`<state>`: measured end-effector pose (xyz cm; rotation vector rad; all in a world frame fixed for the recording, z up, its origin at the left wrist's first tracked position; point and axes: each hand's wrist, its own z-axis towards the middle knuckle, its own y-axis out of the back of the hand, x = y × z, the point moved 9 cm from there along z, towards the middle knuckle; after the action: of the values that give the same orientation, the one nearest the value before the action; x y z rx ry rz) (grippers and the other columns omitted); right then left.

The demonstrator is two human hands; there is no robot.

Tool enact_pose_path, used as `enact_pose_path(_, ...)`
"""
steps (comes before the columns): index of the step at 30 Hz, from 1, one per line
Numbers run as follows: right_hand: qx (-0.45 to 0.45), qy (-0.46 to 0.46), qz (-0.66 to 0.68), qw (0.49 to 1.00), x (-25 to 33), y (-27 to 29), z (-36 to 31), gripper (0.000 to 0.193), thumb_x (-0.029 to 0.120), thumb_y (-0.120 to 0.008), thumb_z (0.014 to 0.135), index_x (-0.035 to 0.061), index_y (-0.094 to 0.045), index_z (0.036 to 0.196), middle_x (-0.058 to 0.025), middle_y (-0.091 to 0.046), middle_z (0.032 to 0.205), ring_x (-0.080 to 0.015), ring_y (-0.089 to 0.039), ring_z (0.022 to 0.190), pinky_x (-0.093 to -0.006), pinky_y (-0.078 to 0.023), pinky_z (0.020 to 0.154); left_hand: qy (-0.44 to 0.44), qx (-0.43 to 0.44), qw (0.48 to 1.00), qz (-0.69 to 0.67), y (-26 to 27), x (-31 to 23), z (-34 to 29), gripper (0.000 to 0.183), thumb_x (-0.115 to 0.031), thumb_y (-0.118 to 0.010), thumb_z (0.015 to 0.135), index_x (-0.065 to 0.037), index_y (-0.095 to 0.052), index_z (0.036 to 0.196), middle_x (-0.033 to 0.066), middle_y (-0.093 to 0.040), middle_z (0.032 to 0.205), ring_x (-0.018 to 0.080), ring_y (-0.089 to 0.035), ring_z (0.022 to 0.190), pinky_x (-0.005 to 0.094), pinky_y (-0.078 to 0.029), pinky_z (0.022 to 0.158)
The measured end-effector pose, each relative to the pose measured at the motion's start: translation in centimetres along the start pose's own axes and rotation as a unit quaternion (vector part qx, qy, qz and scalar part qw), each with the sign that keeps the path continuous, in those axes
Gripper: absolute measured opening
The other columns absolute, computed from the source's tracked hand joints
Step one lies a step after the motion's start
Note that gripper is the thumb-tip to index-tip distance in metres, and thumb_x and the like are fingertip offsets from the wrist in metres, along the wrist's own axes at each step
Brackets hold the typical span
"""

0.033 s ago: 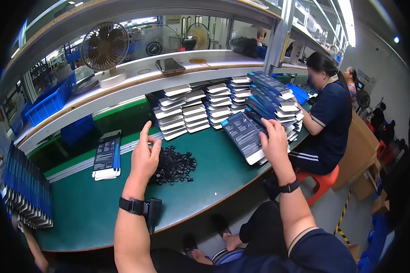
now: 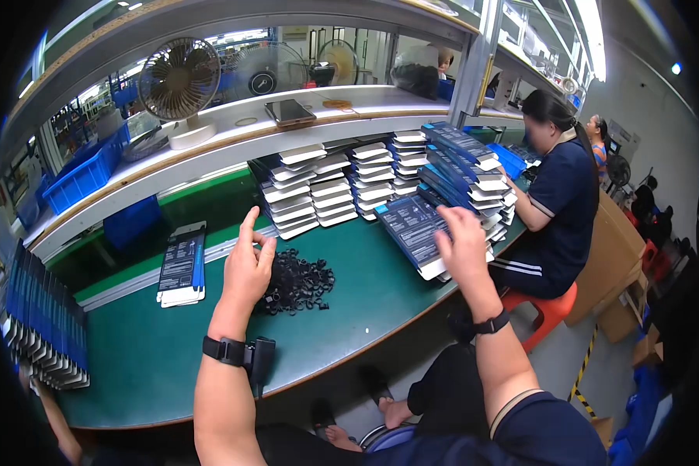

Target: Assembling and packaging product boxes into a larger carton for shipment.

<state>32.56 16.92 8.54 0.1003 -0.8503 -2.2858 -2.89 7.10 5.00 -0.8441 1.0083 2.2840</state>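
Note:
My left hand (image 2: 248, 260) hovers above the green table (image 2: 342, 314), its fingers stretched out and holding nothing. Just beside and beneath it lies a heap of small black plastic clips or rings (image 2: 299, 281). On the right, my right hand (image 2: 466, 247) is at the edge of a flat dark-blue carton (image 2: 413, 231) with a white end flap. Its fingers are bent but apart, and the fingertips overlap the carton's face; whether they press on it I cannot tell. That carton lies tilted at the near end of a leaning stack of similar cartons (image 2: 462, 159).
More flat cartons (image 2: 334, 190) are piled along the back. Two or so lie at left (image 2: 182, 264), and a row stands at the far left (image 2: 46, 318). A shelf above holds a fan (image 2: 180, 81), a phone (image 2: 290, 113) and a blue bin (image 2: 89, 175). A co-worker (image 2: 559, 186) sits at right.
My right hand has moved slightly left over the carton, and the carton has shifted a little up and left. My left hand looks unmoved.

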Motion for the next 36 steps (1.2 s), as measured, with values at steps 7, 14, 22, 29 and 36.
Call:
enact_pose_path(7,0.158,0.101,-0.068,0.98,5.8,-4.4,-3.6,0.062,0.035,-0.077,0.072,0.013,-0.056,0.126,-0.0191,-0.05,0.13,-0.0357,-0.042,0.126,-0.0538,-0.029,0.106,0.034,0.031,0.998,0.041,0.4,0.4,-0.8,0.06,-0.016,-0.061,0.089,-0.013,-0.035,0.143,0.006,-0.058,0.087,0.0205,-0.057,0.065,0.0361,-0.048,0.069)
enact_pose_path(14,0.21,0.091,-0.129,0.965,4.4,-5.0,-3.0,0.074,0.045,-0.077,0.069,0.0146,-0.052,0.132,-0.0228,-0.041,0.141,-0.0368,-0.038,0.131,-0.0529,-0.031,0.104,0.019,0.016,0.997,0.066,0.5,0.7,-0.5,0.065,-0.009,-0.062,0.086,-0.013,-0.034,0.144,0.0058,-0.058,0.088,0.0155,-0.056,0.06,0.0323,-0.047,0.064)
enact_pose_path(22,0.185,0.021,-0.073,0.98,1.6,-4.8,-1.8,0.059,0.032,-0.074,0.073,0.0135,-0.054,0.126,-0.0209,-0.047,0.135,-0.0384,-0.044,0.124,-0.0508,-0.035,0.099,0.003,0.017,0.994,0.108,0.2,1.8,-0.5,0.066,-0.01,-0.062,0.085,-0.013,-0.034,0.144,0.0062,-0.058,0.087,0.0181,-0.056,0.06,0.035,-0.047,0.066)
enact_pose_path(29,0.089,0.022,-0.062,0.994,2.8,-4.0,-0.5,0.05,0.031,-0.074,0.076,0.0098,-0.06,0.119,-0.0187,-0.052,0.128,-0.036,-0.045,0.122,-0.0515,-0.03,0.105,0.052,0.038,0.993,0.103,0.3,2.5,-0.5,0.061,-0.015,-0.063,0.083,-0.013,-0.04,0.139,0.0096,-0.058,0.091,0.03,-0.061,0.091,0.0404,-0.048,0.082)
enact_pose_path(36,0.158,0.134,0.141,0.968,13.9,-7.1,2.4,0.042,0.027,-0.071,0.079,0.0076,-0.061,0.115,-0.014,-0.06,0.117,-0.0308,-0.053,0.113,-0.046,-0.037,0.1,0.0,-0.017,0.987,0.163,0.9,2.1,0.3,0.042,-0.016,-0.062,0.083,-0.011,-0.054,0.124,0.0098,-0.06,0.09,0.0289,-0.061,0.087,0.0412,-0.049,0.078)
